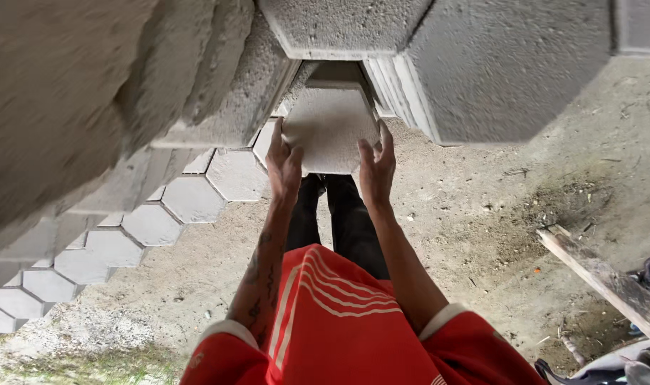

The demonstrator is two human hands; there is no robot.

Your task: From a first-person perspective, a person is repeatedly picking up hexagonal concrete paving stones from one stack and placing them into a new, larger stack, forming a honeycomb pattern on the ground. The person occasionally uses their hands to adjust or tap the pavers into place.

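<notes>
Both of my hands grip one grey hexagonal concrete paver [330, 127] by its lower edges. My left hand [284, 162] holds its left side and my right hand [377, 165] its right side, fingers curled over the face. The paver sits in a gap between larger stacked hexagonal blocks [510, 64] at the top of the view. My black trousers [339, 214] and red striped shirt [332, 314] show below my arms.
Rows of hexagonal pavers [111, 242] lie on the ground at the left. A rough concrete mass [61, 107] fills the upper left. Bare dirt ground [482, 214] spreads to the right, with a wooden plank [603, 281] and dark objects at the lower right.
</notes>
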